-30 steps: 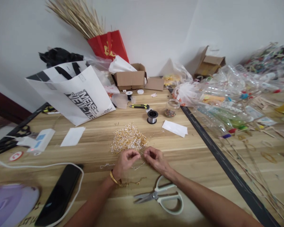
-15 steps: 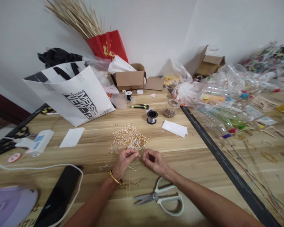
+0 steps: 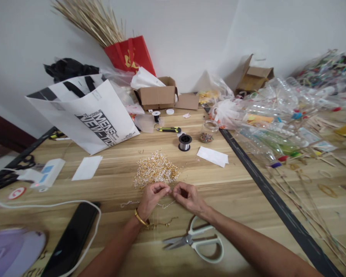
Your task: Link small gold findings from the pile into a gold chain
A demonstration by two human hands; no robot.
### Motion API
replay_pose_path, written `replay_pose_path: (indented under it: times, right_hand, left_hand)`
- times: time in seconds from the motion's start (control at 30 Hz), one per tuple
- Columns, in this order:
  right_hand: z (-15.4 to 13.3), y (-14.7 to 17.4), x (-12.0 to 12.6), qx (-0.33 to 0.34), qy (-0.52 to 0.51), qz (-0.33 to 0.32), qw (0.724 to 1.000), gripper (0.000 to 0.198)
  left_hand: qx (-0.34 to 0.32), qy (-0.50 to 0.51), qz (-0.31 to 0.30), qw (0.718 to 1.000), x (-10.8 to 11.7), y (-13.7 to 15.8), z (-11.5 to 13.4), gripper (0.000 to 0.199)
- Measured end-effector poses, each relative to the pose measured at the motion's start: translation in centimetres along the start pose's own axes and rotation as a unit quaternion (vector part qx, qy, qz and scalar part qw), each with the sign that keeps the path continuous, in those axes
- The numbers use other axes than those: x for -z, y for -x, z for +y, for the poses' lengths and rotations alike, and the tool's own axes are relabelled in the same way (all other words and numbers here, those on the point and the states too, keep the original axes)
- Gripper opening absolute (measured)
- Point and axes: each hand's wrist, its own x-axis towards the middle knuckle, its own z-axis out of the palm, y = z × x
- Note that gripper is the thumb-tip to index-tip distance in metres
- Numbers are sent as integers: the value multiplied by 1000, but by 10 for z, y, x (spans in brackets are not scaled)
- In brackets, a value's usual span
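Right hand has nudged closer to the left hand, both sets of fingers pinched narrow, prob for fine control (can't tell on what), silvery chain lying between the glittery pile and the bench's front edge.

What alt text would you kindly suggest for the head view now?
A person's left hand and right hand are close together, both pinching, over a wooden table, at the near edge of a glittery gold pile; anything held is too small to tell. Scissors lie nearer the viewer; a silvery spool and jar stand beyond the pile.
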Motion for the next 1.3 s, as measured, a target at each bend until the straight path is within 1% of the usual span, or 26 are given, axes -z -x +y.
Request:
replay_pose_path:
  times: [0.37,0.63,0.83,1.1,1.3]
  right_hand:
    - [1,0,0,9,9,0,1000,8]
    - [4,0,-1,10,1,-6,1000,7]
    - [4,-1,-1,17,10,-7,1000,9]
    - [3,0,-1,10,10,-10,1000,11]
    - [3,0,-1,7,11,1,1000,12]
  left_hand:
    - [-12,-32,-8,999,0,0,-1,16]
    - [-25,-33,-15,999,0,-1,-4,16]
    - [-13,-41,-16,999,0,0,-2,19]
    - [-20,-36,-17,999,0,0,-2,18]
    - [-19,-31,-13,999,1,0,-2,16]
